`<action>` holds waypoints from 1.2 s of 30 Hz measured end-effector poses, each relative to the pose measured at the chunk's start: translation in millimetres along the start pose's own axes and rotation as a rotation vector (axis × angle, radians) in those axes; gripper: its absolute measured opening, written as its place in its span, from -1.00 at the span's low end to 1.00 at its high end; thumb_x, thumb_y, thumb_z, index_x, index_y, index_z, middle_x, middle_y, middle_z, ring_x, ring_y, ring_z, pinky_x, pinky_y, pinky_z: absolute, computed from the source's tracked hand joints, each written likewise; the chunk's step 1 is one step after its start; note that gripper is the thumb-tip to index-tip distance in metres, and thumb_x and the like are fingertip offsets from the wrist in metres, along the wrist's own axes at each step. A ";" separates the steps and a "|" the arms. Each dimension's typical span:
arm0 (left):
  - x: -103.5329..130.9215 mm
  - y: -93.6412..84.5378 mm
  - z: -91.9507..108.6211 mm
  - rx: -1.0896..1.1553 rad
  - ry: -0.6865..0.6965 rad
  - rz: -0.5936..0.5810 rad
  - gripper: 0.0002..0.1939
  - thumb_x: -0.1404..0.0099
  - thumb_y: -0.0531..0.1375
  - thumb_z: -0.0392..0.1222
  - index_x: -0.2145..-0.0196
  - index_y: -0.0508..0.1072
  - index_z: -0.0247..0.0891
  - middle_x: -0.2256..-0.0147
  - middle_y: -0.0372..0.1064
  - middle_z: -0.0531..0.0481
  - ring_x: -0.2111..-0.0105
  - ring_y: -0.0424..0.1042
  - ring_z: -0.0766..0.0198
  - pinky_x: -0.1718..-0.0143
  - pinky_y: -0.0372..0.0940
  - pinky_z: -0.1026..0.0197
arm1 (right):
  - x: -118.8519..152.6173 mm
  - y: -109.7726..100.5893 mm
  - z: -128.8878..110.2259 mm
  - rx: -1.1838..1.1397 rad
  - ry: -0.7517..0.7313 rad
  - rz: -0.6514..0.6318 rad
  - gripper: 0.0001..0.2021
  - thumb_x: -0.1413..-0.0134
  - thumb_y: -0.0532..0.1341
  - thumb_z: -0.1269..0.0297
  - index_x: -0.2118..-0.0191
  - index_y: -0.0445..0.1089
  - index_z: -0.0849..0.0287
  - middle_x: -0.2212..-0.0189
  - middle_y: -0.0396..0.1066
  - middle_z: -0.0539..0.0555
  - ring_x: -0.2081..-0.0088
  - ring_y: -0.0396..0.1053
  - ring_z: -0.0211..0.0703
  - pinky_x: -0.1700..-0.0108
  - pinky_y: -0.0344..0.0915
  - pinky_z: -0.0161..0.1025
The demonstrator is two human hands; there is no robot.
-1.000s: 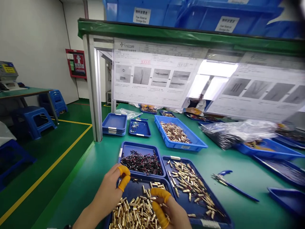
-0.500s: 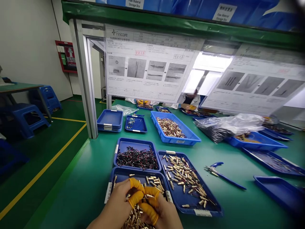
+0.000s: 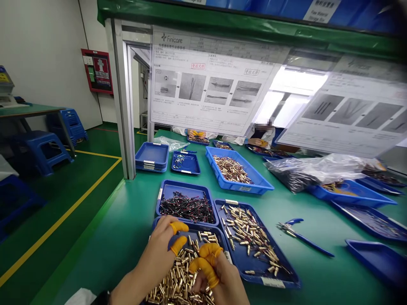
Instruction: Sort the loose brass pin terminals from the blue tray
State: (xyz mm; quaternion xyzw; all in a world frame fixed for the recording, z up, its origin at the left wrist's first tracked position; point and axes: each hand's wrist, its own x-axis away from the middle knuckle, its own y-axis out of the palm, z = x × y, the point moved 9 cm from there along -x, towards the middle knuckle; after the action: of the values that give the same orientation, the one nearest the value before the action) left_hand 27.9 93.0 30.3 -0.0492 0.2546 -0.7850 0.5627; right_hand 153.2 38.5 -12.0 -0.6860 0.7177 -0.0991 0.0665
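Note:
My left hand (image 3: 159,250), with yellow finger cots on thumb and forefinger, hovers over the left side of the near blue tray (image 3: 192,230). Its thumb and forefinger are apart with nothing visible between them. Loose brass-coloured metal sleeves (image 3: 178,273) fill that tray. Over its right side, my right hand (image 3: 219,271) has its yellow-covered fingers curled and pressed together; whatever they hold is hidden. Just beyond lies a tray of thin black wired parts (image 3: 187,208). To the right, another tray holds brass-tipped pieces (image 3: 244,228), some with dark wires.
Blue-handled pliers (image 3: 305,239) lie right of the trays. Farther back stand a light-blue bin (image 3: 254,185) of brass-tipped parts, stacked trays (image 3: 151,153) and a plastic bag (image 3: 318,169). Hanging instruction sheets (image 3: 206,84) and a metal post (image 3: 122,101) rise ahead. Co-workers' hands (image 3: 197,134) work beyond.
My hands were together at the fingertips over the near tray. They have parted, the left opening and moving up and away, the right staying curled. The view has shifted slightly left.

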 end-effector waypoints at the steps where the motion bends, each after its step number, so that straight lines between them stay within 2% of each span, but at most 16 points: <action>1: 1.5 6.6 3.8 0.013 0.006 -0.052 -0.82 -0.18 0.08 -0.35 0.31 0.42 -0.15 0.20 0.33 -0.01 0.13 0.29 0.15 0.07 0.20 0.12 | 0.6 -1.1 -3.3 0.021 -0.024 0.005 -0.89 -0.05 0.04 0.22 0.41 0.17 0.12 0.73 0.38 -0.07 0.66 0.37 -0.24 0.53 0.28 -0.36; 4: 5.6 21.0 11.8 0.092 0.004 -0.139 -0.88 -0.16 0.09 -0.36 0.43 0.40 -0.20 0.33 0.33 0.02 0.26 0.32 0.21 0.20 0.22 0.21 | 1.5 -3.2 -8.1 0.080 -0.068 0.014 -0.95 -0.03 0.03 0.34 0.43 0.16 0.11 0.72 0.37 -0.08 0.65 0.38 -0.24 0.52 0.24 -0.37; 8: 6.5 26.3 9.6 0.148 -0.022 -0.124 -0.89 -0.10 0.08 -0.38 0.51 0.35 -0.25 0.42 0.28 0.03 0.38 0.28 0.24 0.34 0.19 0.25 | 0.3 1.1 -2.9 0.083 -0.065 -0.032 -0.91 -0.07 0.01 0.31 0.45 0.14 0.10 0.76 0.30 -0.13 0.69 0.36 -0.23 0.57 0.23 -0.37; 11: 6.5 29.8 2.1 0.205 -0.074 -0.125 -0.91 -0.03 0.08 -0.39 0.54 0.32 -0.26 0.48 0.25 0.06 0.45 0.21 0.27 0.41 0.15 0.27 | 0.9 7.6 -7.0 0.057 -0.097 -0.091 -0.81 -0.14 -0.01 0.17 0.44 0.15 0.10 0.77 0.28 -0.12 0.71 0.33 -0.26 0.55 0.23 -0.37; 15: 5.0 26.0 -5.1 0.227 -0.121 -0.092 -0.91 -0.05 0.07 -0.39 0.52 0.33 -0.27 0.50 0.25 0.07 0.47 0.20 0.29 0.43 0.15 0.27 | 4.0 11.8 -23.1 0.012 -0.182 -0.117 -0.61 -0.14 -0.08 -0.11 0.44 0.20 0.11 0.61 0.41 0.02 0.58 0.36 -0.23 0.47 0.26 -0.32; 18: -0.2 19.5 -5.4 0.080 -0.074 -0.094 -0.89 -0.12 0.07 -0.37 0.47 0.36 -0.25 0.43 0.29 0.04 0.39 0.27 0.24 0.38 0.21 0.24 | 3.9 5.4 -26.2 0.014 -0.208 -0.060 -0.55 -0.12 -0.11 -0.17 0.44 0.22 0.11 0.54 0.44 0.08 0.52 0.37 -0.20 0.40 0.27 -0.28; 21: -7.7 13.9 -5.2 -0.204 0.044 -0.087 -0.78 -0.22 0.01 -0.43 0.26 0.37 -0.24 0.21 0.33 -0.04 0.18 0.28 0.18 0.14 0.22 0.16 | 1.5 -9.4 -16.7 0.008 -0.162 0.048 -0.59 -0.13 -0.07 -0.12 0.28 0.23 0.14 0.54 0.45 0.07 0.49 0.40 -0.16 0.35 0.29 -0.23; 23: -11.2 17.8 -9.7 -0.400 0.096 -0.121 -0.68 -0.21 -0.05 -0.52 0.17 0.34 -0.28 0.11 0.31 -0.10 0.08 0.24 0.14 0.04 0.18 0.09 | 0.1 -17.9 -10.5 0.036 -0.124 0.097 -0.62 -0.11 0.00 -0.07 0.21 0.25 0.15 0.53 0.47 0.07 0.46 0.42 -0.12 0.33 0.30 -0.21; 25: -12.5 25.9 -16.3 -0.520 0.116 -0.189 -0.63 -0.14 -0.06 -0.61 0.23 0.37 -0.32 0.13 0.32 -0.15 0.09 0.24 0.07 0.06 0.19 0.02 | -1.2 -21.8 -6.1 0.074 -0.072 0.101 -0.67 -0.06 0.08 0.00 0.24 0.33 0.17 0.53 0.48 0.09 0.45 0.43 -0.07 0.34 0.31 -0.18; 28: -12.0 35.0 -19.7 -0.566 0.123 -0.257 -0.59 -0.02 -0.08 -0.68 0.36 0.38 -0.31 0.20 0.35 -0.14 0.13 0.27 0.01 0.16 0.24 0.00 | -2.3 -22.0 -7.0 0.108 -0.009 0.079 -0.79 0.05 0.15 0.16 0.46 0.42 0.18 0.51 0.51 0.13 0.42 0.43 -0.02 0.35 0.32 -0.17; 30: -10.9 38.3 -17.9 -0.583 0.127 -0.285 -0.57 0.01 -0.10 -0.70 0.38 0.36 -0.28 0.22 0.34 -0.11 0.14 0.27 0.03 0.20 0.25 0.03 | -2.7 -21.8 -12.1 0.106 0.009 0.093 -0.82 0.11 0.16 0.24 0.57 0.43 0.17 0.57 0.50 0.11 0.46 0.42 -0.02 0.37 0.31 -0.17; 32: -10.3 38.6 -16.9 -0.592 0.111 -0.292 -0.56 0.03 -0.11 -0.71 0.38 0.35 -0.29 0.23 0.32 -0.11 0.17 0.27 0.04 0.25 0.26 0.06 | -3.3 -20.4 -15.9 0.077 0.034 0.113 -0.85 0.17 0.20 0.24 0.55 0.45 0.18 0.64 0.46 0.07 0.53 0.38 -0.06 0.42 0.30 -0.19; 36: -9.7 33.4 -21.3 -0.564 0.049 -0.275 -0.52 0.08 -0.13 -0.72 0.35 0.33 -0.32 0.23 0.27 -0.15 0.21 0.28 0.05 0.33 0.26 0.11 | -4.5 -15.4 -15.2 0.010 0.080 0.113 -0.83 0.25 0.28 0.19 0.53 0.43 0.20 0.58 0.42 0.05 0.58 0.29 -0.18 0.54 0.26 -0.27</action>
State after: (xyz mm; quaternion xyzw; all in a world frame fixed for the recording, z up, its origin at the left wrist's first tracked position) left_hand 52.4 101.3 -1.3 -0.2183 0.4666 -0.7530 0.4093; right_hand 164.9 43.2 6.2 -0.6396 0.7569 -0.1261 0.0467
